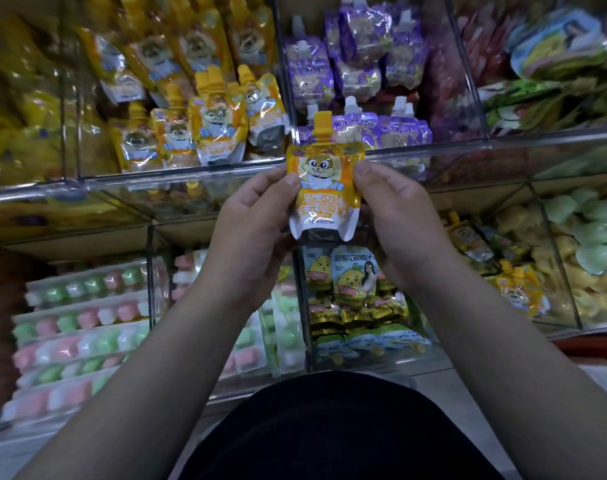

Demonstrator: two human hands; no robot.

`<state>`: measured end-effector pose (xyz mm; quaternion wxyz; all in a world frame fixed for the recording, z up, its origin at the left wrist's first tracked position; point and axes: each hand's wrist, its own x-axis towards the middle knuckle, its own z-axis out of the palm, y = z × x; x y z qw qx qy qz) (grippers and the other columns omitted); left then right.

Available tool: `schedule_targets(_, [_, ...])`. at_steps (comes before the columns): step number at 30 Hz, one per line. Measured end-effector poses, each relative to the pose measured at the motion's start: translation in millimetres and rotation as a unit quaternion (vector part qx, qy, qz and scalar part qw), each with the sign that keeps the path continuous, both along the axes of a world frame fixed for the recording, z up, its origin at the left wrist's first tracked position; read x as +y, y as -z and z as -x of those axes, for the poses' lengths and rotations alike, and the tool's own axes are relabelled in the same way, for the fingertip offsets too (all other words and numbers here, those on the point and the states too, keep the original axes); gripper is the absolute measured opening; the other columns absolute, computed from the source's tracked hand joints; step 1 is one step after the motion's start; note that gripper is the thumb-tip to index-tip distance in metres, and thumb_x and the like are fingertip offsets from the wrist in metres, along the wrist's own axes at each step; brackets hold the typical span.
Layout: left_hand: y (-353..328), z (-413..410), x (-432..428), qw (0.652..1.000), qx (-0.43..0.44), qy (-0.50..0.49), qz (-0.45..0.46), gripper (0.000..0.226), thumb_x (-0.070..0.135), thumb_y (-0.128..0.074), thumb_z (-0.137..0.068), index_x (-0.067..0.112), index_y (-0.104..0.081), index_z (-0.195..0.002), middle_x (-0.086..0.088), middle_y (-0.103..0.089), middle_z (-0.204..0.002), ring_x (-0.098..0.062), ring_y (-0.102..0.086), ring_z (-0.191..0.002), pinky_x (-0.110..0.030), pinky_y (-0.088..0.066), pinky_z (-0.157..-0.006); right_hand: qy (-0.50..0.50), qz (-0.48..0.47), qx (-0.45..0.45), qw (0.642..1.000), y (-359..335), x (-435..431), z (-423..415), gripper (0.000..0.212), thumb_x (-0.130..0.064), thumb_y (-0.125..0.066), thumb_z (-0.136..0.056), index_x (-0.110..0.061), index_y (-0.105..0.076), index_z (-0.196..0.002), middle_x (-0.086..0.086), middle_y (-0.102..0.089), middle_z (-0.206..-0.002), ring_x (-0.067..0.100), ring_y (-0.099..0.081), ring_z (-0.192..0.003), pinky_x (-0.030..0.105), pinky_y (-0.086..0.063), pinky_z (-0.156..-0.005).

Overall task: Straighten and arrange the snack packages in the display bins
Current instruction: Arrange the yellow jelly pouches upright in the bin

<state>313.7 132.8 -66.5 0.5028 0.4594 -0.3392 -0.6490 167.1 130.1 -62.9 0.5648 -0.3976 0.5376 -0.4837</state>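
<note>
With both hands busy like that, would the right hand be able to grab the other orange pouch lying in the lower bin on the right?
Probably not yet: the right hand is pinching the held orange pouch together with the left hand. The stray orange pouch lies uncovered in its open-topped bin, so letting go first would free the way.

The pouch [324,188] held at centre is orange-yellow and white, with a yellow cap and a cartoon squirrel print. At eleven o'clock, pouches [205,133] share that orange design; at one o'clock, pouches [357,74] are purple. At eight o'clock, candy trays [77,327] alternate pink, green and white.
</note>
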Motion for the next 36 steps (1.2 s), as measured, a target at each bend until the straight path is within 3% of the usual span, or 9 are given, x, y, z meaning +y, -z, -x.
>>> schedule_targets(2, [-3, -9, -3, 1.000, 0.006, -0.003, 0.009, 0.025, 0.023, -0.058, -0.093, 0.010, -0.065, -0.113, -0.010, -0.073, -0.102, -0.029, -0.065, -0.090, -0.034, -0.050, -0.070, -0.011, 0.002, 0.008, 1.000, 0, -1, -7, 0.021, -0.032, -0.053, -0.100, -0.020, -0.070, -0.097, 0.003, -0.076, -0.101, 0.022, -0.070, -0.099, 0.044, -0.055, -0.089])
schedule_targets(5, [-10, -21, -7, 1.000, 0.008, -0.024, 0.017, 0.012, 0.019, -0.057, -0.096, 0.015, -0.065, -0.104, -0.004, -0.074, -0.094, -0.021, -0.068, -0.080, -0.032, -0.052, -0.065, -0.031, 0.011, 0.002, 0.999, -3, -2, -19, 0.020, -0.027, -0.053, -0.100, -0.021, -0.068, -0.088, -0.005, -0.075, -0.083, 0.009, -0.069, -0.072, 0.023, -0.050, -0.056])
schedule_targets(7, [-13, -28, -10, 0.999, 0.012, -0.051, 0.016, 0.011, 0.013, -0.053, -0.099, 0.016, -0.064, -0.098, -0.004, -0.074, -0.091, -0.019, -0.070, -0.079, -0.032, -0.055, -0.067, -0.037, 0.024, 0.005, 0.999, -5, -3, -28, 0.018, -0.021, -0.053, -0.100, -0.021, -0.067, -0.088, -0.005, -0.073, -0.077, 0.009, -0.064, -0.062, 0.020, -0.047, -0.047])
schedule_targets(12, [-14, -45, -20, 0.992, -0.058, -0.096, 0.051, 0.012, 0.013, -0.061, -0.095, 0.020, -0.064, -0.105, -0.007, -0.072, -0.107, -0.023, -0.071, -0.097, -0.040, -0.059, -0.079, -0.035, 0.044, 0.008, 0.998, -6, -12, -47, 0.017, -0.019, -0.053, -0.101, -0.021, -0.068, -0.094, 0.001, -0.072, -0.084, 0.009, -0.063, -0.065, 0.022, -0.049, -0.050])
schedule_targets(16, [-13, -54, -31, 0.979, -0.123, -0.135, 0.090, 0.014, 0.016, -0.067, -0.092, 0.023, -0.064, -0.103, 0.007, -0.065, -0.091, -0.011, -0.066, -0.090, -0.034, -0.057, -0.079, -0.015, 0.052, 0.030, 0.998, -4, -29, -57, 0.013, -0.020, -0.055, -0.100, -0.020, -0.068, -0.101, 0.001, -0.073, -0.092, 0.009, -0.064, -0.071, 0.021, -0.050, -0.052])
schedule_targets(22, [-15, -58, -49, 0.968, -0.180, -0.132, 0.115, 0.023, 0.020, -0.067, -0.093, 0.025, -0.062, -0.114, 0.013, -0.065, -0.110, 0.008, -0.064, -0.084, -0.016, -0.052, -0.069, 0.042, 0.068, 0.044, 0.996, -5, -61, -68, 0.018, -0.016, -0.061, -0.097, -0.008, -0.061, -0.112, 0.011, -0.071, -0.099, 0.014, -0.069, -0.080, 0.023, -0.055, -0.054])
schedule_targets(27, [-14, -59, -70, 0.960, -0.214, -0.131, 0.120, 0.036, 0.017, -0.071, -0.089, 0.023, -0.060, -0.123, 0.010, -0.065, -0.116, 0.000, -0.064, -0.095, -0.016, -0.053, -0.074, 0.054, 0.109, 0.142, 0.982, -4, -88, -70, 0.021, -0.018, -0.067, -0.093, -0.014, -0.063, -0.113, 0.000, -0.069, -0.101, 0.019, -0.068, -0.089, 0.039, -0.060, -0.077])
schedule_targets(31, [-9, -60, -83, 0.949, -0.275, -0.103, 0.112, 0.050, 0.023, -0.075, -0.086, 0.024, -0.056, -0.133, 0.013, -0.063, -0.119, 0.005, -0.060, -0.106, -0.026, -0.054, -0.093, 0.048, 0.125, 0.194, 0.972, 2, -104, -69, 0.027, -0.015, -0.067, -0.092, -0.014, -0.062, -0.119, 0.001, -0.067, -0.102, 0.012, -0.066, -0.083, 0.024, -0.056, -0.065])
schedule_targets(36, [-7, -59, -88, 0.946, -0.297, -0.082, 0.103, 0.055, 0.025, -0.077, -0.085, 0.022, -0.056, -0.135, 0.011, -0.062, -0.122, 0.006, -0.057, -0.110, -0.029, -0.052, -0.098, 0.036, 0.116, 0.235, 0.965, 6, -113, -66, 0.035, -0.013, -0.068, -0.091, -0.012, -0.061, -0.125, 0.000, -0.066, -0.104, 0.001, -0.060, -0.078, 0.008, -0.048, -0.058])
